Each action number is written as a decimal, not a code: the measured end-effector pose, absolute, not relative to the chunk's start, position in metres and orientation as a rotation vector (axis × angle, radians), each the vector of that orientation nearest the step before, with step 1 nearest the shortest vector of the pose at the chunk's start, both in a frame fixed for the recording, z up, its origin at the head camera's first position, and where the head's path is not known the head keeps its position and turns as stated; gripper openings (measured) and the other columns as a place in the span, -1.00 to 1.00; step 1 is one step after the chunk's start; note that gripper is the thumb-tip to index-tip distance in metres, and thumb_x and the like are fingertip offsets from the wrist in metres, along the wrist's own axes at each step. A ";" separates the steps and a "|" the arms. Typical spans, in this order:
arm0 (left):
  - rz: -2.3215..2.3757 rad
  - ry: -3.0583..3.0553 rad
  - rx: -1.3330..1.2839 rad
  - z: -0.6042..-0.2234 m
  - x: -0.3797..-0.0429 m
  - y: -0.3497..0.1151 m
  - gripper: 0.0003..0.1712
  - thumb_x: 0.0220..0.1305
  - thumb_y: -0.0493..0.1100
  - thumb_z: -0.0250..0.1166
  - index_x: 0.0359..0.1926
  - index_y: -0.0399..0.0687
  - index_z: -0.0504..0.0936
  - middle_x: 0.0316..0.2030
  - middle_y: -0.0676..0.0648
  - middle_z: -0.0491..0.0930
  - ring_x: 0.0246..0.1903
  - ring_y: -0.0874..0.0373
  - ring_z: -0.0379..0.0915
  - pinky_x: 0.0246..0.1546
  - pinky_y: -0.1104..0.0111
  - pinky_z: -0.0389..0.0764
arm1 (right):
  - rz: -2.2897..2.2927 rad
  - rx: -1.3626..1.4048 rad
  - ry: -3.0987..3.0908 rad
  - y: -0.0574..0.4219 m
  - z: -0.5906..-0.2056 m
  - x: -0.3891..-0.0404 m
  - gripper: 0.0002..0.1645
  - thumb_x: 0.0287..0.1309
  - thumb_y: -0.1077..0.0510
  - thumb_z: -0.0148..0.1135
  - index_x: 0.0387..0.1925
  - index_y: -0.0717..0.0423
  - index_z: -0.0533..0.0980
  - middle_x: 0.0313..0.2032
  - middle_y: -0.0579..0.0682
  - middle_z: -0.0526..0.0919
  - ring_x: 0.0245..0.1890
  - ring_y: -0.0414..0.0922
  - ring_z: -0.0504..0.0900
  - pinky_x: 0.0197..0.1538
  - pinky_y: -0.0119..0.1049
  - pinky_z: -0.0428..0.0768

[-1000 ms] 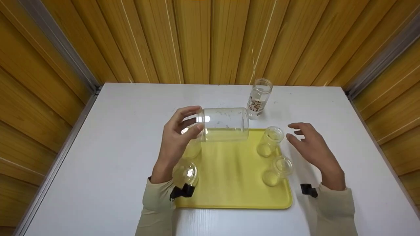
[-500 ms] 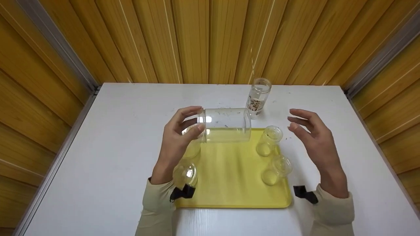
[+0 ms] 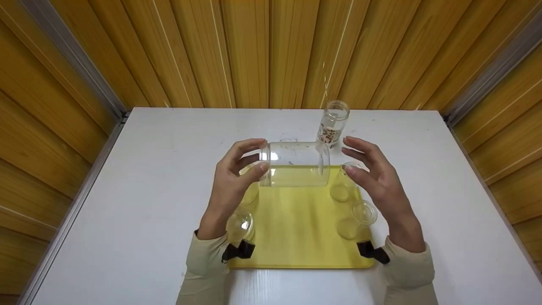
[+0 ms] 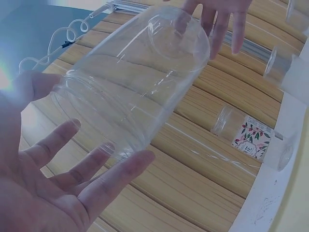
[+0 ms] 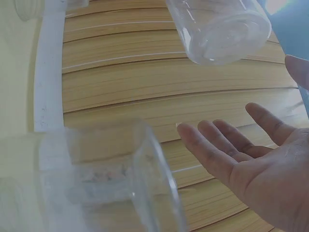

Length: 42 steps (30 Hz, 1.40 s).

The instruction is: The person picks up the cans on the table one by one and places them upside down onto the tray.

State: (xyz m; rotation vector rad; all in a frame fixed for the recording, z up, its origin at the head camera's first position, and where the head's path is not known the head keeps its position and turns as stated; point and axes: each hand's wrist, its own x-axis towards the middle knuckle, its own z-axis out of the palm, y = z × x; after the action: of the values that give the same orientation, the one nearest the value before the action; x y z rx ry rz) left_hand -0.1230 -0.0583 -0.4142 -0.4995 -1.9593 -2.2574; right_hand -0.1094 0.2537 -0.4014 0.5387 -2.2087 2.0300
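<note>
A clear jar [image 3: 296, 165] lies sideways in the air over the yellow tray [image 3: 305, 250]. My left hand [image 3: 228, 182] grips it round the threaded mouth, thumb on the near side and fingers on the far side. The left wrist view shows the jar's ridged neck between thumb and fingers. My right hand [image 3: 383, 188] is just right of the jar's base, apart from it in the head view, fingers spread and holding nothing. In the right wrist view, a gap separates the fingers [image 5: 207, 145] from the jar's base [image 5: 229, 38].
Two smaller clear jars, a nearer one [image 3: 364, 212] and a farther one [image 3: 340, 192], stand at the tray's right. Clear containers [image 3: 240, 224] stand at its left, partly hidden by my left arm. Behind the tray is a printed glass jar [image 3: 332, 127], close to the wooden wall.
My right hand first rose beside the tray, then came left towards the jar's base. The jar and my left hand shifted slightly right.
</note>
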 end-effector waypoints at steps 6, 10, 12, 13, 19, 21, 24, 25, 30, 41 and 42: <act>-2.261 -1.959 -0.510 -0.414 -0.121 -0.055 -0.42 0.34 -0.12 0.43 0.34 -0.16 0.58 0.27 -0.17 0.56 0.18 -0.12 0.59 -0.09 0.03 0.76 | 2.078 0.645 -2.207 0.244 -0.405 -0.110 -0.27 0.43 0.37 0.12 0.57 0.20 0.26 0.54 0.18 0.23 0.52 0.17 0.26 0.35 -0.20 0.51; -2.247 -1.967 -0.536 -0.414 -0.121 -0.052 -0.43 0.35 -0.15 0.42 0.34 -0.17 0.58 0.27 -0.16 0.56 0.18 -0.11 0.59 -0.08 0.02 0.76 | 2.121 0.706 -2.190 0.239 -0.407 -0.110 -0.20 0.39 0.38 0.14 0.60 0.15 0.22 0.55 0.24 0.20 0.51 0.19 0.26 0.35 -0.17 0.51; -2.243 -1.968 -0.549 -0.414 -0.121 -0.050 -0.44 0.36 -0.16 0.42 0.34 -0.17 0.58 0.27 -0.16 0.56 0.18 -0.12 0.59 -0.07 0.03 0.75 | 2.137 0.734 -2.185 0.237 -0.407 -0.110 -0.17 0.37 0.39 0.14 0.62 0.13 0.20 0.56 0.25 0.19 0.50 0.20 0.25 0.33 -0.17 0.52; -2.237 -1.969 -0.556 -0.414 -0.121 -0.050 -0.44 0.36 -0.16 0.42 0.34 -0.18 0.58 0.27 -0.16 0.56 0.18 -0.12 0.59 -0.05 0.03 0.75 | 2.146 0.748 -2.181 0.236 -0.407 -0.110 -0.15 0.36 0.40 0.15 0.62 0.13 0.19 0.56 0.24 0.18 0.50 0.20 0.25 0.33 -0.16 0.52; -2.230 -1.970 -0.577 -0.414 -0.120 -0.048 -0.44 0.36 -0.16 0.42 0.34 -0.18 0.58 0.27 -0.16 0.57 0.18 -0.09 0.60 0.03 0.04 0.72 | 2.155 0.780 -2.179 0.232 -0.408 -0.110 -0.10 0.29 0.44 0.20 0.61 0.13 0.20 0.55 0.18 0.20 0.49 0.25 0.24 0.33 -0.11 0.53; -2.235 -1.967 -0.578 -0.414 -0.120 -0.048 -0.44 0.36 -0.16 0.43 0.34 -0.18 0.58 0.27 -0.16 0.57 0.18 -0.09 0.60 0.03 0.04 0.72 | 2.141 0.776 -2.191 0.232 -0.408 -0.110 -0.10 0.28 0.44 0.21 0.61 0.13 0.21 0.54 0.17 0.21 0.48 0.24 0.24 0.33 -0.09 0.53; -2.238 -1.963 -0.582 -0.414 -0.120 -0.048 -0.44 0.36 -0.16 0.43 0.33 -0.18 0.58 0.26 -0.16 0.57 0.19 -0.11 0.60 0.03 0.04 0.72 | 2.143 0.771 -2.192 0.232 -0.408 -0.110 -0.09 0.27 0.45 0.24 0.60 0.10 0.21 0.54 0.17 0.23 0.49 0.23 0.24 0.33 -0.05 0.54; -2.239 -1.962 -0.585 -0.414 -0.120 -0.048 -0.44 0.36 -0.16 0.44 0.33 -0.18 0.58 0.26 -0.16 0.57 0.19 -0.12 0.60 0.03 0.04 0.72 | 2.144 0.775 -2.186 0.233 -0.408 -0.109 -0.09 0.27 0.46 0.24 0.60 0.12 0.22 0.54 0.18 0.23 0.49 0.25 0.24 0.33 -0.04 0.54; -2.255 -1.966 -0.591 -0.415 -0.120 -0.047 -0.42 0.35 -0.15 0.43 0.34 -0.18 0.57 0.26 -0.16 0.57 0.20 -0.14 0.59 0.04 0.03 0.72 | 2.139 0.785 -2.155 0.233 -0.408 -0.109 -0.12 0.25 0.51 0.27 0.56 0.22 0.24 0.51 0.22 0.26 0.46 0.33 0.24 0.31 -0.05 0.58; -2.072 -2.134 -0.511 -0.413 -0.120 -0.058 -0.44 0.43 -0.14 0.41 0.39 -0.13 0.57 0.34 -0.07 0.56 0.36 0.02 0.46 0.24 0.02 0.58 | 1.879 0.783 -2.249 0.234 -0.402 -0.103 -0.11 0.16 0.53 0.40 0.50 0.25 0.33 0.44 0.17 0.37 0.37 0.14 0.41 0.23 -0.21 0.61; -2.032 -2.147 -0.499 -0.412 -0.120 -0.061 -0.44 0.44 -0.13 0.41 0.39 -0.12 0.57 0.35 -0.06 0.56 0.37 0.03 0.45 0.25 0.01 0.57 | 1.847 0.787 -2.264 0.235 -0.401 -0.102 -0.11 0.15 0.52 0.42 0.50 0.23 0.34 0.44 0.15 0.38 0.38 0.14 0.41 0.23 -0.21 0.61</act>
State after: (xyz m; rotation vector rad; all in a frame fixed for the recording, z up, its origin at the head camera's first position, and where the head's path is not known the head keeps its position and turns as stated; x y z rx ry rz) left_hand -0.1197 -0.0606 -0.4122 -0.4986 -2.1470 -2.0320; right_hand -0.1019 0.2347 -0.4007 0.7873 -2.2641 1.8465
